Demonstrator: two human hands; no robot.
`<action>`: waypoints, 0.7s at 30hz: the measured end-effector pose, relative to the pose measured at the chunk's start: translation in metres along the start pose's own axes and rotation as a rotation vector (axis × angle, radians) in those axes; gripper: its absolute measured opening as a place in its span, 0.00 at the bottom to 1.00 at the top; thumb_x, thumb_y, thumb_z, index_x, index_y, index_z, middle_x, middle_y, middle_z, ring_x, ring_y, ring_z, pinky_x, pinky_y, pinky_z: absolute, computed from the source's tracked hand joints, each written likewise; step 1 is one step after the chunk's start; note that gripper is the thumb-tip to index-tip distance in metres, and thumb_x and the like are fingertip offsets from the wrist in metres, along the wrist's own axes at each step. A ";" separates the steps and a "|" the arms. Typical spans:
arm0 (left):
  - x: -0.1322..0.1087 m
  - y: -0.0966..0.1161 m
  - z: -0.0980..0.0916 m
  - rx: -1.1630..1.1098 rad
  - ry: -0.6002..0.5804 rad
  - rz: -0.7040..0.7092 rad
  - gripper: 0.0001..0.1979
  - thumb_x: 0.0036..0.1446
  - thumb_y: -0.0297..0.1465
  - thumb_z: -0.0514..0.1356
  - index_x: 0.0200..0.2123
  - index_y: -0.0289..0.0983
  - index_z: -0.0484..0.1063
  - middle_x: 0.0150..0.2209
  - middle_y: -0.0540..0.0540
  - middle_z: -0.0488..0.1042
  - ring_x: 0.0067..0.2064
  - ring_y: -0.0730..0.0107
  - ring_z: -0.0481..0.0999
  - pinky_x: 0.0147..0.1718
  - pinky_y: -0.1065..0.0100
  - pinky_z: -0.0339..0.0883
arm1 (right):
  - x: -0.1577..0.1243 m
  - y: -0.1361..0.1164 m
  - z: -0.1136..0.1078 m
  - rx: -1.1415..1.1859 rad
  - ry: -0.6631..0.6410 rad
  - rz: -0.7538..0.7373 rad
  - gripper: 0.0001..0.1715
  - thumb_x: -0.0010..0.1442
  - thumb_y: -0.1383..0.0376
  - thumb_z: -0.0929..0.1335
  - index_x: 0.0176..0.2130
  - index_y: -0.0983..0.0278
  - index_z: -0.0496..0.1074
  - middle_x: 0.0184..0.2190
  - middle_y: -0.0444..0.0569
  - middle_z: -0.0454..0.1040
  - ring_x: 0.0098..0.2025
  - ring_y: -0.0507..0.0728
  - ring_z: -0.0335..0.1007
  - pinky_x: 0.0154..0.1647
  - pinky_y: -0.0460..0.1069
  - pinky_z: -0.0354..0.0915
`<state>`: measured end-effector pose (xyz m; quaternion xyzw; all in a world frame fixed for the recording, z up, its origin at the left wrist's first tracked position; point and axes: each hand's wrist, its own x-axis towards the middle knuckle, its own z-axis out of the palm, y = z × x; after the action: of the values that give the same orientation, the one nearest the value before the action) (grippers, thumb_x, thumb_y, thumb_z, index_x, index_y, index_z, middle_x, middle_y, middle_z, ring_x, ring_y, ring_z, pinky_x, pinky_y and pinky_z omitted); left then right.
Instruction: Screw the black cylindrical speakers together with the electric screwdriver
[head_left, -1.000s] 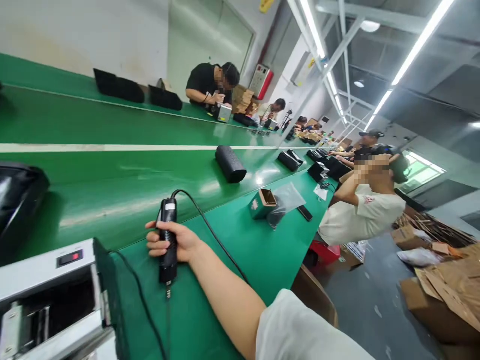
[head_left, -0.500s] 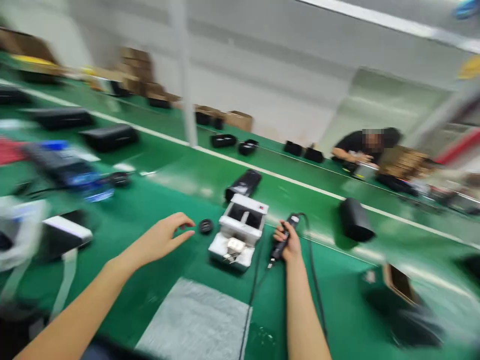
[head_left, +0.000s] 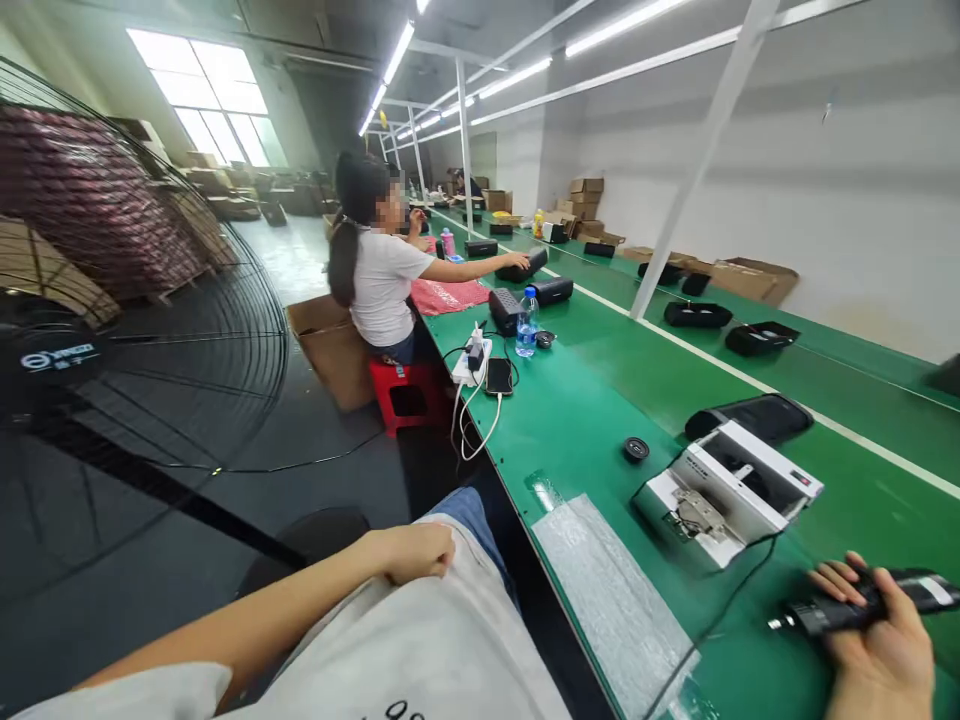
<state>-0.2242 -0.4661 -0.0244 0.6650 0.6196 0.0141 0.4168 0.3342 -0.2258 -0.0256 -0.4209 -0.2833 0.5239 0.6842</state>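
Note:
My right hand (head_left: 881, 630) holds a black electric screwdriver (head_left: 832, 612) low over the bench at the right, its metal tip pointing left. At the lower middle, my left hand (head_left: 420, 553) is closed on the front of my light shirt (head_left: 420, 645), whose cloth folds around the fingers. Left of the screwdriver stands a white screw feeder (head_left: 739, 490) with an open top. A small round black speaker part (head_left: 636, 449) lies beside it. Behind the feeder is a long black speaker housing (head_left: 750, 418).
A foam sheet (head_left: 607, 590) lies along the bench's near edge. A phone (head_left: 499, 376), a power strip (head_left: 471, 362) and a water bottle (head_left: 527, 325) are farther left. A co-worker (head_left: 382, 270) sits on a red stool (head_left: 405, 398), reaching to a black housing. A large fan (head_left: 150, 350) stands at left.
The view has swung left, showing the fan and the seated co-worker. My left hand has left the bench and closed at my shirt. The screwdriver stays in my right hand.

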 end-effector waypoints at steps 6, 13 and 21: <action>0.005 -0.007 -0.039 -0.046 -0.039 -0.037 0.19 0.68 0.48 0.55 0.50 0.40 0.72 0.36 0.46 0.79 0.29 0.62 0.78 0.30 0.65 0.73 | 0.005 0.002 -0.001 -0.045 0.003 0.000 0.21 0.33 0.56 0.76 0.31 0.55 0.74 0.34 0.43 0.46 0.27 0.46 0.33 0.34 0.53 0.29; 0.013 -0.013 -0.022 0.015 -0.020 0.035 0.22 0.60 0.50 0.65 0.28 0.38 0.70 0.34 0.43 0.77 0.42 0.52 0.78 0.46 0.58 0.74 | 0.006 0.010 -0.009 -0.056 -0.017 -0.009 0.19 0.40 0.54 0.77 0.35 0.52 0.76 0.34 0.43 0.45 0.28 0.49 0.27 0.35 0.54 0.29; 0.026 -0.034 -0.027 0.060 -0.113 0.010 0.27 0.73 0.55 0.55 0.47 0.39 0.82 0.37 0.44 0.83 0.38 0.59 0.82 0.39 0.64 0.74 | 0.011 0.011 -0.019 0.113 -0.019 0.037 0.16 0.43 0.63 0.78 0.37 0.59 0.80 0.34 0.44 0.48 0.23 0.45 0.39 0.14 0.47 0.35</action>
<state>-0.2604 -0.4337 -0.0396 0.6801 0.5919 -0.0398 0.4308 0.3476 -0.2190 -0.0450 -0.3816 -0.2521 0.5554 0.6945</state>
